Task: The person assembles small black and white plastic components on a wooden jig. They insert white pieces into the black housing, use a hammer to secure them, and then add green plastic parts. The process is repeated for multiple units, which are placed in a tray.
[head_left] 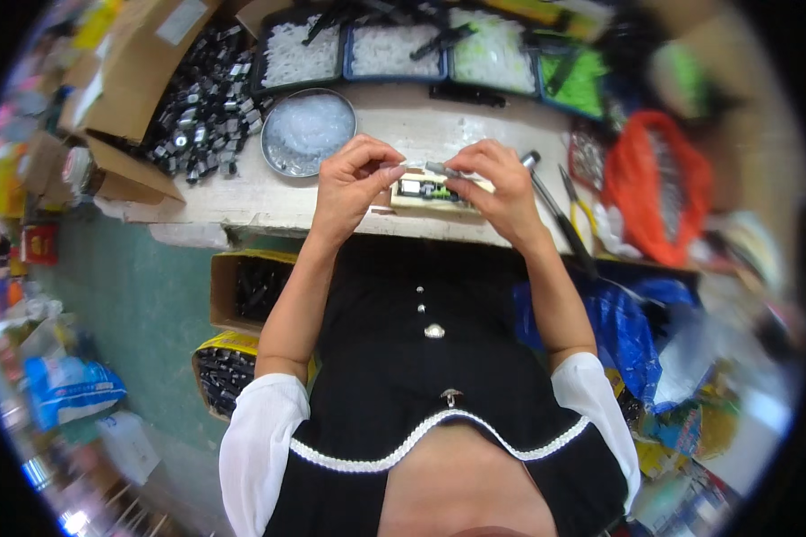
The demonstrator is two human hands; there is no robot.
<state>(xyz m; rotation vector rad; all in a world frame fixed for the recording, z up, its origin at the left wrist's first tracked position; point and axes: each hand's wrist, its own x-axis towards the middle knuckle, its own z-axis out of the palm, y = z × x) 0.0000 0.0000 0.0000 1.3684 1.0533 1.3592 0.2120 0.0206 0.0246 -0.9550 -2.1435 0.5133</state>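
Above the near edge of the table, my left hand (pixel 356 183) and my right hand (pixel 497 183) face each other, both with fingers pinched. A small whitish piece (pixel 414 165) shows at the fingertips of my left hand. My right hand grips a small grey piece (pixel 436 167), its end close to the whitish one; whether the two touch I cannot tell. Just below the fingers lies a cream-coloured block (pixel 406 203), with a small black, silver and green part (pixel 421 189) set in it. My right fingers partly cover the block's right end.
A round metal dish (pixel 353 119) of clear pieces stands left of centre, beside a heap of black and silver parts (pixel 208 112). Trays of white pieces (pixel 394 49) and green pieces (pixel 575 82) line the back. A hammer (pixel 555 204), yellow-handled pliers (pixel 584 215) and a red bag (pixel 625 183) lie right.
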